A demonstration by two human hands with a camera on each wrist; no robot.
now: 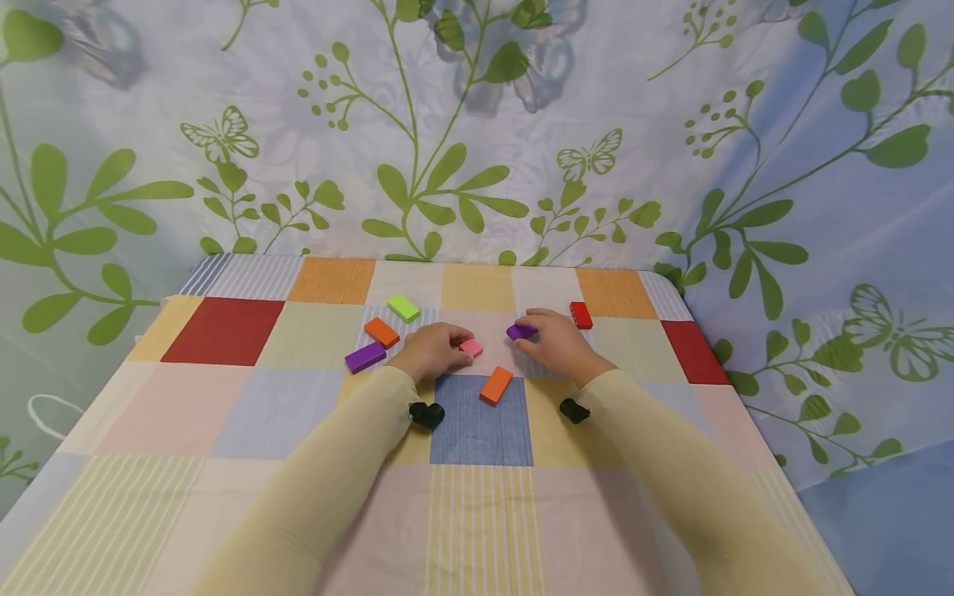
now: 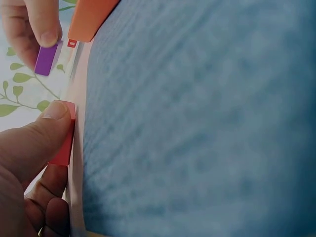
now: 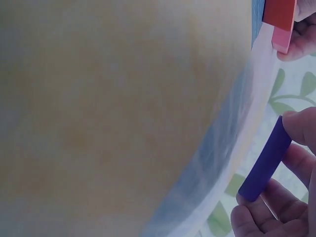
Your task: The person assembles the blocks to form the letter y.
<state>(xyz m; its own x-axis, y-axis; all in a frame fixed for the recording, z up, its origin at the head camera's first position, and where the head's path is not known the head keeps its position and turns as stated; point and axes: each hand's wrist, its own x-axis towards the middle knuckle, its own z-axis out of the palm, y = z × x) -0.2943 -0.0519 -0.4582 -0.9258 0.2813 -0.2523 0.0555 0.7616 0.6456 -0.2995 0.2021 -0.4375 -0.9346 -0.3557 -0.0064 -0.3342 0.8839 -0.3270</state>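
My left hand [image 1: 432, 348] pinches a pink block [image 1: 472, 348] between thumb and fingers, low over the tablecloth. In the left wrist view the thumb lies along the pink block's [image 2: 64, 143] upper end. To the right, my right hand [image 1: 557, 343] grips a purple block [image 1: 522, 331] by its edges. The right wrist view shows that purple block [image 3: 266, 160] held slantwise, thumb at its upper end and fingers beneath. An orange block [image 1: 495, 386] lies on the blue patch between the two forearms.
Left of the left hand lie a purple block [image 1: 365, 358], an orange block [image 1: 382, 333] and a lime green block [image 1: 403, 308]. A red block [image 1: 580, 314] rests beyond the right hand. A patchwork tablecloth [image 1: 298, 530] covers the table, and a leaf-printed curtain [image 1: 462, 124] hangs behind.
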